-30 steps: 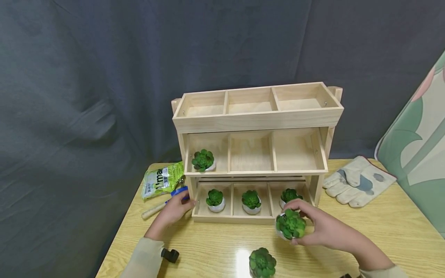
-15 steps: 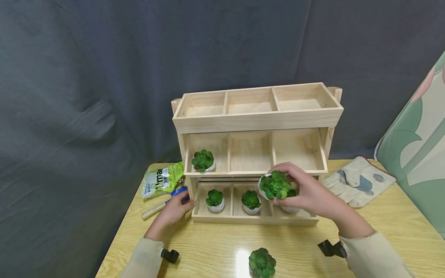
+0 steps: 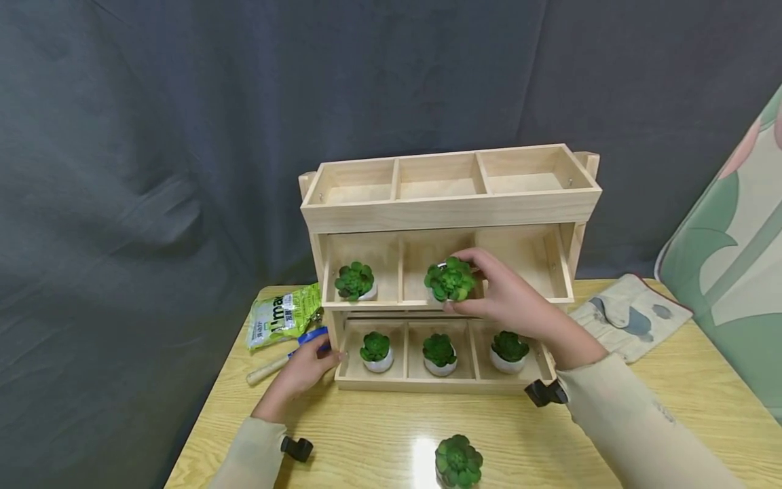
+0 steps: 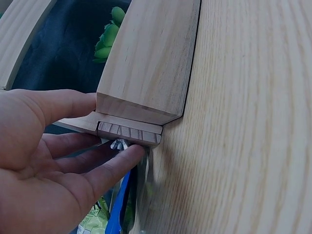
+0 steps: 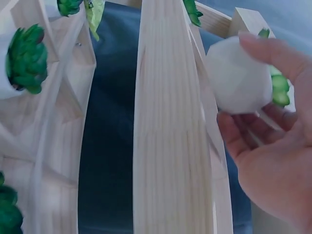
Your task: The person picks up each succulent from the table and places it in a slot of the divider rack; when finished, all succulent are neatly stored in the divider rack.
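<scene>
My right hand (image 3: 504, 292) grips a potted succulent (image 3: 450, 278) at the middle compartment of the wooden shelf's second tier. In the right wrist view, thumb and fingers sit around its white pot (image 5: 239, 75), above the tier's front board. At the lower left corner of the wooden shelf (image 3: 452, 216), my left hand (image 3: 305, 370) holds the frame. The left wrist view shows thumb and fingers on either side of the wood (image 4: 129, 132). Another succulent (image 3: 354, 280) sits in the second tier's left compartment. Each bottom compartment holds one, such as the right-hand succulent (image 3: 508, 350).
One more succulent (image 3: 458, 462) stands on the table (image 3: 360, 435) near the front. Left of the shelf lie a green-and-white packet (image 3: 284, 318) and a blue tool with a pale handle (image 3: 267, 371). Work gloves (image 3: 632, 319) lie to the right. A dark curtain (image 3: 366, 75) hangs behind.
My right hand has carried the succulent up and left, from in front of the bottom right compartment to the second tier's middle one. The left hand has stayed at the shelf corner.
</scene>
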`<state>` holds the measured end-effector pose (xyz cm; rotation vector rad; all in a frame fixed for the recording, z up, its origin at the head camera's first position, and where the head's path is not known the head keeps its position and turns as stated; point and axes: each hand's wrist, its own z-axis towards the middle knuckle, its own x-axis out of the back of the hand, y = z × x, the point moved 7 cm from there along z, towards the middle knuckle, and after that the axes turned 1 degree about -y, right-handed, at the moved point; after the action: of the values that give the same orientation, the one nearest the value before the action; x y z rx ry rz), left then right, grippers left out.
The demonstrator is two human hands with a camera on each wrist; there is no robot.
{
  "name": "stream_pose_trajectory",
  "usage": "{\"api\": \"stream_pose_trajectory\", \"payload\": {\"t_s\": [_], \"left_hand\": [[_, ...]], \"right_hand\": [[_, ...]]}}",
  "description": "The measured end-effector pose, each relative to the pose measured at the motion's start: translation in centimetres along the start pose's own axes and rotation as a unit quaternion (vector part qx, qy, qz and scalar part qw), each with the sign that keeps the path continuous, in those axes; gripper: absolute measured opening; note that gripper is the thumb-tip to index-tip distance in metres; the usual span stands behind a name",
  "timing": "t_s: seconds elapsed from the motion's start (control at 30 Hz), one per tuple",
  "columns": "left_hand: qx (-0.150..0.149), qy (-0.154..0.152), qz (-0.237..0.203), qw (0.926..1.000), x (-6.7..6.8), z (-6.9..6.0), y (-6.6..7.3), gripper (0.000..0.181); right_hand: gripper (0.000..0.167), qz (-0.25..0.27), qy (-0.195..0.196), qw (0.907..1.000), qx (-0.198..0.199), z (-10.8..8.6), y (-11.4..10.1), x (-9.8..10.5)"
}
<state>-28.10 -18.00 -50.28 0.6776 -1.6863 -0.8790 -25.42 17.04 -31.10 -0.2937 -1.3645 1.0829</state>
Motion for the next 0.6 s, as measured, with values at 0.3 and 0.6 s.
{"api": "stream_pose_trajectory", "payload": {"t_s": [0.3, 0.6], "left_hand": [[-0.001, -0.003, -0.004, 1.0000, 0.0, 0.1, 0.0, 0.057], [0.001, -0.006, -0.011, 0.9999, 0.0, 0.1, -0.2, 0.058]], "right_hand": [[0.076, -0.002, 0.001, 0.9989, -0.048, 3.6, 0.0, -0.7], [0.081, -0.053, -0.016, 0.9946, -0.087, 5.5, 0.2, -1.3]]}}
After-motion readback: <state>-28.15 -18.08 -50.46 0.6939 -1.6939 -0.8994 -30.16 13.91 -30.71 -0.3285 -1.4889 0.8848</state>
